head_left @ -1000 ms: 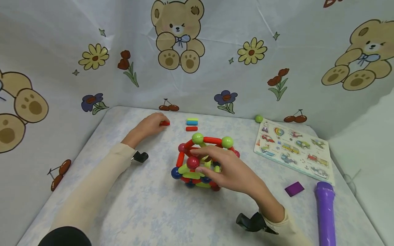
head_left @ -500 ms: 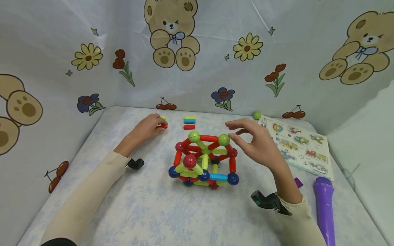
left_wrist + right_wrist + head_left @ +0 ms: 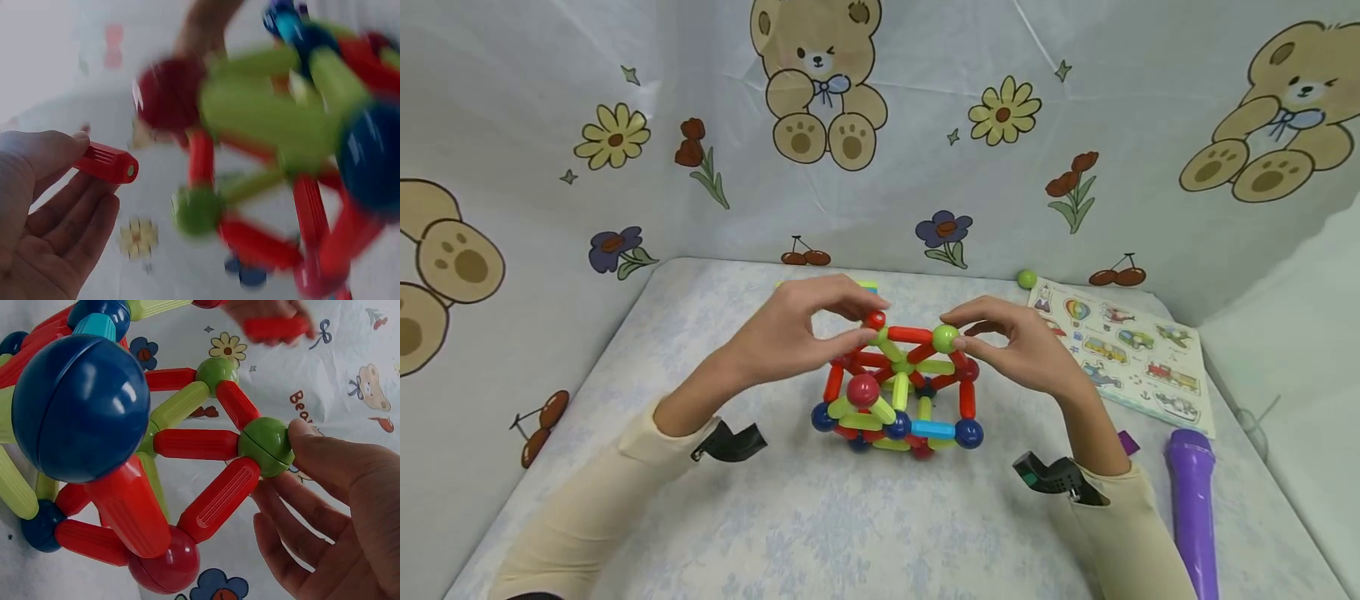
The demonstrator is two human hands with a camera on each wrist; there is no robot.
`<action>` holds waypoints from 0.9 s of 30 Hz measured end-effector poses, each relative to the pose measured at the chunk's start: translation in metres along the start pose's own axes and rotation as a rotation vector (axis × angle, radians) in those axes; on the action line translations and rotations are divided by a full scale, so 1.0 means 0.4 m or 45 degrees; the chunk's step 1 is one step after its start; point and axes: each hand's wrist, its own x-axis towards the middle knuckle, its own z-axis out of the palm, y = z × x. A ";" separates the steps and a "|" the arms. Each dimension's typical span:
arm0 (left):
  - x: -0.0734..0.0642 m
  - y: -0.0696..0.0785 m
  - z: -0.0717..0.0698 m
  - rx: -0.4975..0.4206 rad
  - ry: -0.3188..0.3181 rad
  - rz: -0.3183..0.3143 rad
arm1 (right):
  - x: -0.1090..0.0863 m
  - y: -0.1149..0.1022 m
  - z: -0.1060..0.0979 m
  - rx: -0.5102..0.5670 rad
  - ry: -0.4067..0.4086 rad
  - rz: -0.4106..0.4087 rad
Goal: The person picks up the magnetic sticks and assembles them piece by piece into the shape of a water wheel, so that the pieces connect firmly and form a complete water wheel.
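A frame built of magnetic rods and balls (image 3: 901,392) stands mid-table, in red, lime, blue and dark red. My left hand (image 3: 778,333) pinches a red magnetic rod (image 3: 109,164) between thumb and fingers. In the head view this rod, seen end-on, overlaps the frame's upper left green ball. In the left wrist view a gap shows between rod and frame. My right hand (image 3: 1026,342) pinches the upper right green ball (image 3: 267,447), thumb on one side and fingertips on the other. Red rods run from that ball to its neighbours. The frame's nearest parts look blurred in the left wrist view.
Loose lime and blue rods (image 3: 869,288) lie behind the frame, partly hidden by my left hand. To the right are a picture board (image 3: 1120,358), a purple tile (image 3: 1127,443) and a purple toy microphone (image 3: 1192,500). A loose green ball (image 3: 1027,279) lies by the back cloth (image 3: 887,217).
My left hand has brought the red rod from the back left of the table to the frame's top. My right hand has moved from the frame's front to its upper right green ball.
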 end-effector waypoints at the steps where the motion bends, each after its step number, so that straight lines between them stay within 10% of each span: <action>1: 0.007 0.022 0.014 -0.043 -0.039 0.032 | 0.000 0.002 0.000 0.024 -0.010 0.002; 12: 0.021 0.098 0.144 0.067 -0.427 -0.014 | -0.003 0.013 0.000 0.134 -0.032 0.034; 27: 0.018 0.083 0.173 0.272 -0.530 -0.063 | -0.003 0.016 0.001 0.119 -0.026 0.044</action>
